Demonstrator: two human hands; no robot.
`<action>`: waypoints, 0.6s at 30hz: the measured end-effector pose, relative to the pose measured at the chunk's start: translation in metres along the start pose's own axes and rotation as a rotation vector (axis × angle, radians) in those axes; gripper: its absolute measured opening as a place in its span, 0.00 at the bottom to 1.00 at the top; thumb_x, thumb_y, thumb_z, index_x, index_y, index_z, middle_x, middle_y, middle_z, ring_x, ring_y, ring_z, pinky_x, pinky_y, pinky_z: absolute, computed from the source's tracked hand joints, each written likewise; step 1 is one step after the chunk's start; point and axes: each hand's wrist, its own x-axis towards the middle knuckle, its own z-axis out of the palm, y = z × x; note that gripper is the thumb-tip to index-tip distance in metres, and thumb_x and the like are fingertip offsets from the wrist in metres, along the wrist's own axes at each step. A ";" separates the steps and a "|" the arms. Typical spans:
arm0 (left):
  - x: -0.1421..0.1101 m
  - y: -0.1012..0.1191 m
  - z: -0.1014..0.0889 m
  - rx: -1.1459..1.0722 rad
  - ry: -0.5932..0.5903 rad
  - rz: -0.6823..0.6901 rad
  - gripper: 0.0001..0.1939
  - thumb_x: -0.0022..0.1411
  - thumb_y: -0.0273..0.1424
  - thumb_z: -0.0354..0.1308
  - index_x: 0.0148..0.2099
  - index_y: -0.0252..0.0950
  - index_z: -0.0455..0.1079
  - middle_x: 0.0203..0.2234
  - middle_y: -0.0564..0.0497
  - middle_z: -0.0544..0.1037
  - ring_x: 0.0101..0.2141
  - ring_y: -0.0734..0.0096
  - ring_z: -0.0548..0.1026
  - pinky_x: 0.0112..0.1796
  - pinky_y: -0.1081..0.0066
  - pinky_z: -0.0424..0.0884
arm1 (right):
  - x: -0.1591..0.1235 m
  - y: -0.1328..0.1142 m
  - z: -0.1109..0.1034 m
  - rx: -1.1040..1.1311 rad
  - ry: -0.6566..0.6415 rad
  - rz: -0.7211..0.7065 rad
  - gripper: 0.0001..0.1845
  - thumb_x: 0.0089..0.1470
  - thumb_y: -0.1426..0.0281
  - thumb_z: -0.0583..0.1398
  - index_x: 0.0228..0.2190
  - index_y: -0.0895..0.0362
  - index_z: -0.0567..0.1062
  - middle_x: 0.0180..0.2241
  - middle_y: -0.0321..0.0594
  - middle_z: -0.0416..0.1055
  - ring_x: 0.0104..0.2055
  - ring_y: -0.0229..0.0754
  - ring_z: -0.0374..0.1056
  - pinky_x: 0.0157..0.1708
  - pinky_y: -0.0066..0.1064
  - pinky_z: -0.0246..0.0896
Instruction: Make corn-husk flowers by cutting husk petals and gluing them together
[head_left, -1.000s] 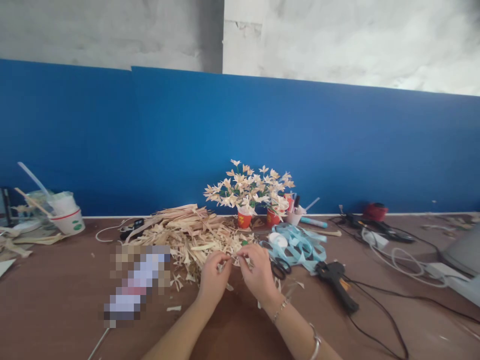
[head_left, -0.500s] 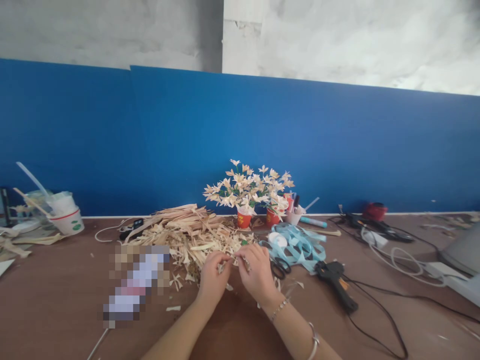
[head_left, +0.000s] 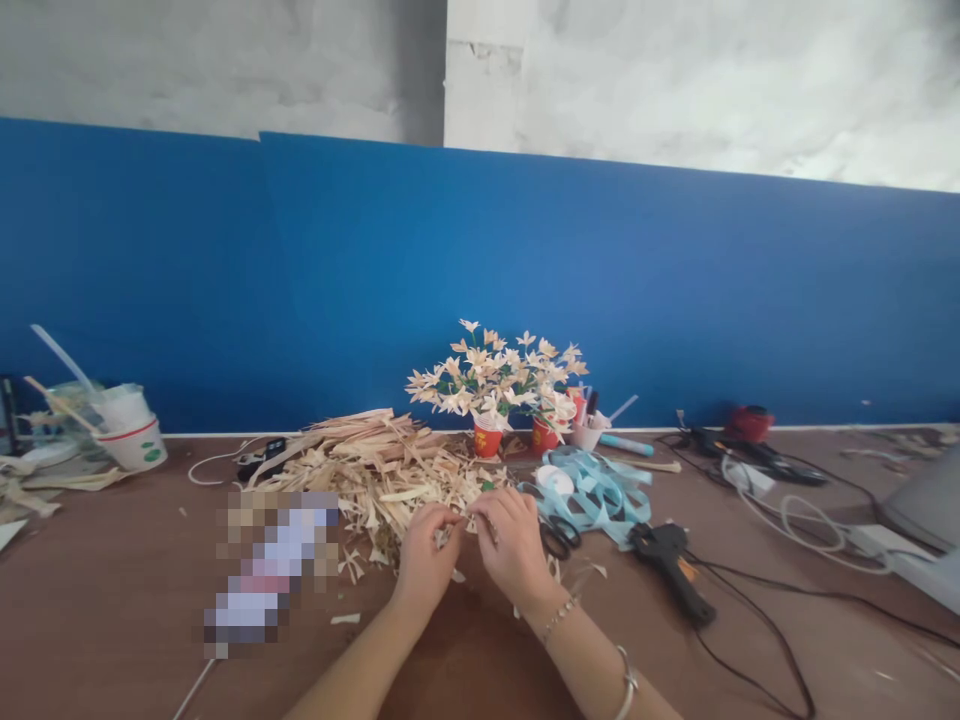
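Note:
My left hand [head_left: 429,548] and my right hand [head_left: 508,540] meet fingertip to fingertip above the table's middle. Both are closed in a pinch; whatever sits between the fingers is too small and too covered to name. Just beyond them spreads a heap of pale dried husk strips [head_left: 360,465]. Black-handled scissors [head_left: 559,538] lie beside my right hand, partly hidden by it. Behind the heap, pale handmade flowers on green stems [head_left: 499,370] stand in two red paper cups, a left one [head_left: 487,438] and a right one [head_left: 544,436].
Light blue ribbon [head_left: 600,490] lies tangled right of my hands, near a black glue gun [head_left: 675,575] with a trailing cord. Farther right are cables and a white power strip [head_left: 900,560]. A blurred-out item [head_left: 270,570] and a white tub [head_left: 139,445] are at left; a blue partition [head_left: 480,260] stands behind.
Almost nothing differs. The fingers of both hands have shifted very slightly while staying pinched together at the same spot.

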 end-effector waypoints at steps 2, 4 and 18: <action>0.000 0.000 0.000 0.002 0.000 -0.002 0.07 0.55 0.28 0.51 0.26 0.36 0.68 0.25 0.50 0.71 0.31 0.67 0.69 0.34 0.67 0.66 | 0.000 0.000 0.000 0.004 0.002 -0.003 0.07 0.52 0.79 0.54 0.30 0.57 0.71 0.30 0.37 0.71 0.35 0.40 0.63 0.35 0.32 0.47; 0.000 -0.001 0.001 0.003 0.000 0.000 0.07 0.55 0.29 0.51 0.26 0.36 0.68 0.25 0.50 0.71 0.31 0.67 0.69 0.34 0.67 0.66 | 0.000 0.000 0.000 0.009 0.003 -0.003 0.08 0.52 0.79 0.55 0.30 0.57 0.71 0.30 0.37 0.71 0.35 0.40 0.63 0.35 0.32 0.47; 0.001 0.001 -0.001 -0.024 0.000 -0.015 0.08 0.56 0.30 0.51 0.29 0.37 0.70 0.28 0.48 0.73 0.33 0.64 0.71 0.37 0.65 0.66 | 0.000 0.009 -0.003 0.214 0.121 0.147 0.13 0.54 0.73 0.53 0.41 0.55 0.70 0.41 0.45 0.66 0.46 0.45 0.62 0.46 0.40 0.56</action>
